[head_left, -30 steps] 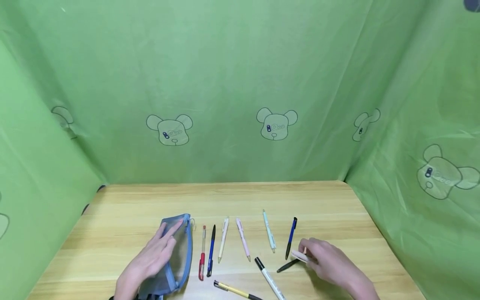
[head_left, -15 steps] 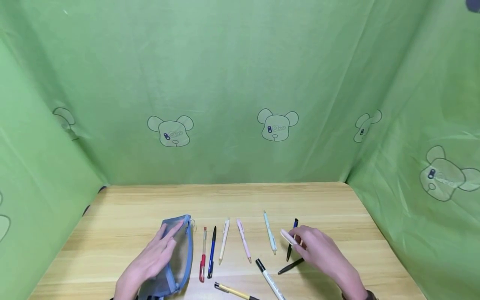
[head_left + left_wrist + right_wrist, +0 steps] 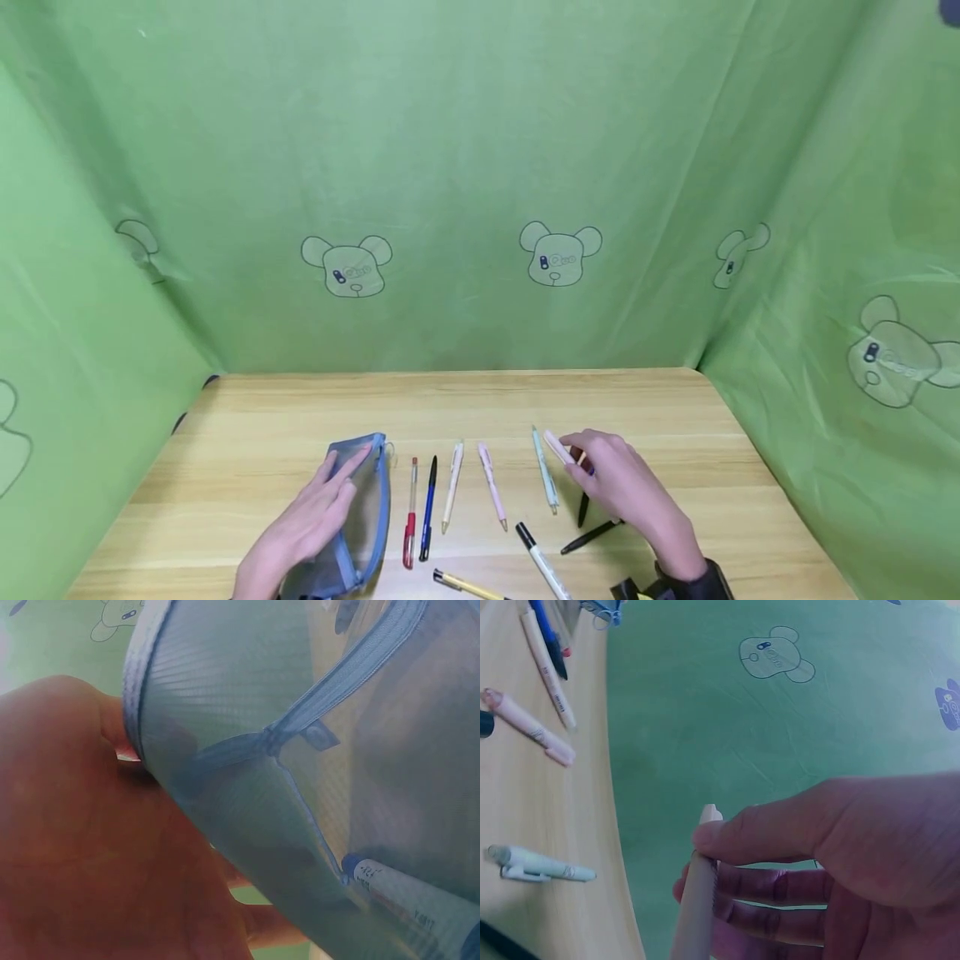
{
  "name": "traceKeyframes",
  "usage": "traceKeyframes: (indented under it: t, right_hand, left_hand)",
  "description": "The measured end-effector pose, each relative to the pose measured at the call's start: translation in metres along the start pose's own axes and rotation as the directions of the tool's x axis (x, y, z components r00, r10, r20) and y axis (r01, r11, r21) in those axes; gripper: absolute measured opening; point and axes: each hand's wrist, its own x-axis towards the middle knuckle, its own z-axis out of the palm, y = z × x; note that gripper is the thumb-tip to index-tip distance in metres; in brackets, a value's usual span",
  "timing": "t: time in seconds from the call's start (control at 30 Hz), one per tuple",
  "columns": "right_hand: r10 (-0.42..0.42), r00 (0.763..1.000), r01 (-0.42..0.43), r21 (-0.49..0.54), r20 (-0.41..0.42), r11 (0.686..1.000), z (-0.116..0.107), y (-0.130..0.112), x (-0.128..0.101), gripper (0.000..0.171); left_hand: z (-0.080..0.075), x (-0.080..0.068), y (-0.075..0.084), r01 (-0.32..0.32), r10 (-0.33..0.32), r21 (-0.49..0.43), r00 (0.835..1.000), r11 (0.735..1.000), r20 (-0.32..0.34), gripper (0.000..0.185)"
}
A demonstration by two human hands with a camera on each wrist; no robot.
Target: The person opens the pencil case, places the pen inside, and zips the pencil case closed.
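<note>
My left hand (image 3: 336, 493) lies with straight fingers on a blue mesh pouch (image 3: 369, 492) at the table's front left. The left wrist view fills with the pouch (image 3: 247, 712) against my palm, and a white printed pen (image 3: 409, 900) shows by the mesh. My right hand (image 3: 583, 460) pinches a pale pink pen (image 3: 558, 447) just above the table, beside a light green pen (image 3: 545, 473). The right wrist view has that pale pen (image 3: 697, 900) between thumb and fingers. A dark blue pen (image 3: 582, 509) lies partly hidden under this hand.
Loose on the wooden table (image 3: 262, 417) lie a red pen (image 3: 410, 515), a blue pen (image 3: 428, 510), a cream pen (image 3: 452, 487), a pink pen (image 3: 492, 487), a black pen (image 3: 591, 537), a white marker (image 3: 542, 560) and a yellow pen (image 3: 465, 585). Green cloth walls enclose three sides.
My right hand has carried the pale pen left and farther away, from beside the black pen to beside the light green pen. The left hand has stayed on the pouch.
</note>
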Motion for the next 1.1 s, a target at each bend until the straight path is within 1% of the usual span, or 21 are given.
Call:
traceKeyframes:
  t: [0.17,0.37,0.47,0.6,0.7,0.87,1.03,1.1]
  right_hand:
    - [0.002,1.0,-0.001,0.054,-0.01,0.999,0.005,-0.006,0.001,0.033]
    - [0.001,1.0,0.002,0.107,-0.031,0.994,0.017,-0.016,0.005,0.035]
    - [0.007,0.998,-0.001,0.101,-0.056,0.995,0.023,-0.02,0.008,0.034]
    - [0.043,0.995,-0.035,0.078,-0.093,0.996,0.025,-0.023,0.011,0.033]
    - [0.062,0.993,-0.055,0.066,-0.104,0.996,0.026,-0.024,0.012,0.033]
    - [0.083,0.99,-0.075,0.076,-0.111,0.994,0.031,-0.025,0.013,0.036]
    - [0.084,0.992,-0.07,0.14,-0.091,0.988,0.038,-0.028,0.015,0.041]
    - [0.08,0.992,-0.064,0.162,-0.093,0.985,0.041,-0.031,0.017,0.041]
  left_hand:
    - [0.002,0.002,0.0,-0.009,0.009,0.001,1.0,1.0,-0.001,0.056]
    - [0.001,0.003,0.001,-0.011,0.011,0.003,1.0,1.0,-0.005,0.055]
    - [0.002,0.002,0.001,-0.002,0.002,0.007,1.0,1.0,-0.008,0.055]
    - [0.002,0.001,0.0,0.006,-0.006,0.009,1.0,1.0,-0.01,0.055]
    - [0.002,0.0,0.0,0.004,-0.004,0.011,1.0,1.0,-0.009,0.055]
    - [0.001,0.001,-0.001,-0.005,0.005,0.021,1.0,1.0,-0.007,0.055]
    - [0.002,0.001,-0.001,-0.004,0.004,0.022,1.0,1.0,0.002,0.055]
    - [0.002,0.001,-0.001,-0.007,0.007,0.016,1.0,1.0,0.005,0.055]
